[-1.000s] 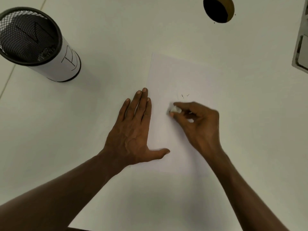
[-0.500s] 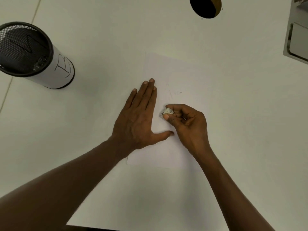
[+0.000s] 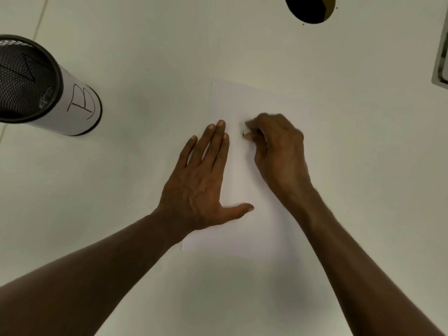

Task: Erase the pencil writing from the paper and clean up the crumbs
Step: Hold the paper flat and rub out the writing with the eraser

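Flat, my left hand [image 3: 201,180] pressed the white paper sheet [image 3: 244,229] on the white table [image 3: 145,57]; my right hand [image 3: 278,151] curled, blurred, grip contents unclear

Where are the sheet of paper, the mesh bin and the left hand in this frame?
sheet of paper [image 3: 266,103], head view, bare upper part of the sheet.
mesh bin [image 3: 80,103], head view, white outer wall by the drawn letter.
left hand [image 3: 198,183], head view, back of the hand.

mesh cup [image 3: 36,86]: black mesh inside, white wrap with a hand-drawn letter, standing far left on the table.
table [image 3: 145,57]: white, plain.
round hole [image 3: 308,7]: dark, top edge of the table.
grey frame [image 3: 441,59]: cut off at right edge.
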`<state>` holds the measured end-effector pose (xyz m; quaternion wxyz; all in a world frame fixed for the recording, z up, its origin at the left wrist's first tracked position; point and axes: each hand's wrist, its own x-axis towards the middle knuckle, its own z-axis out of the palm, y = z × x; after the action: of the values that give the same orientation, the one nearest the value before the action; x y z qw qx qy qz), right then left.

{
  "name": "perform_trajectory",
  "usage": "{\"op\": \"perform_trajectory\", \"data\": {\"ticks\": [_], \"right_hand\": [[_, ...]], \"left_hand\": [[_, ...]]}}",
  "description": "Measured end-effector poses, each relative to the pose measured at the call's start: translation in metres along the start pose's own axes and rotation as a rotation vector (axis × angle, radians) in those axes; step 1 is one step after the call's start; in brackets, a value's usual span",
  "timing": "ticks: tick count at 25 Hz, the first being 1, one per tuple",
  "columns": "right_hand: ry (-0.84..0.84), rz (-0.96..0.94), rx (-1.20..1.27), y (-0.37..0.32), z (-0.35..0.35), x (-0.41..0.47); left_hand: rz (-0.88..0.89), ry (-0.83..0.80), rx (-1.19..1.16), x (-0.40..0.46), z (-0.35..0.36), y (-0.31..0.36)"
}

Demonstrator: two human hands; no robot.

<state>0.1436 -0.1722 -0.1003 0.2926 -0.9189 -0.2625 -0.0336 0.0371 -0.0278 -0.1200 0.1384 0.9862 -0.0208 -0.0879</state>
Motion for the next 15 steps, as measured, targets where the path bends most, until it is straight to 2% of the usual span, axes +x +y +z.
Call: {"op": "perform_trajectory", "data": {"ticks": [4, 8, 12, 15], "right_hand": [[-0.110, 0.049, -0.030, -0.022, -0.008, -0.044], [-0.009, 0.002, -0.058, -0.008, 0.006, 0.015], [-0.056, 0.048, -0.050, -0.019, -0.013, -0.041], [-0.028, 0.038, -0.046, -0.008, -0.007, -0.014]], "left_hand": [[-0.006, -0.014, 0.002, 0.000, 0.002, 0.000], [-0.004, -0.019, 0.000, 0.001, 0.000, -0.001], [0.013, -0.012, 0.008, -0.001, 0.001, 0.000], [0.024, -0.014, 0.006, 0.000, 0.001, 0.000]]}}
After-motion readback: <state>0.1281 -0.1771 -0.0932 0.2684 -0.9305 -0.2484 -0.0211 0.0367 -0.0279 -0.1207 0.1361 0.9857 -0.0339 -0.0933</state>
